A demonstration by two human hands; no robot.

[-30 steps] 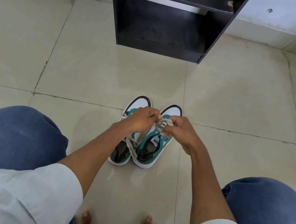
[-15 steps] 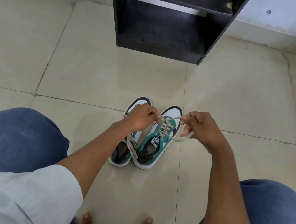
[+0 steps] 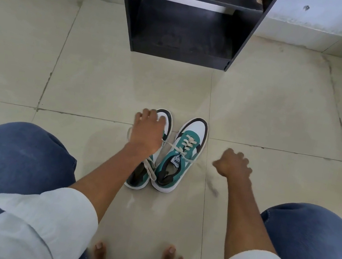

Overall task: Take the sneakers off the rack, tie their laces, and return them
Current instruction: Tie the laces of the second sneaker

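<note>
Both sneakers point(image 3: 167, 153) stand on the floor before the rack point(image 3: 187, 17). Left hand point(image 3: 146, 133) spread over the left shoe, holding nothing visibly; right hand point(image 3: 234, 164) loosely curled, apparently empty. Right shoe's lace point(image 3: 181, 152) lies slack: gather both ends, cinch evenly.

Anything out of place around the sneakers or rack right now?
The left sneaker has loose laces trailing onto the right sneaker. The rack has a chipped corner at its upper right edge. Nothing is spilled on the floor.
</note>
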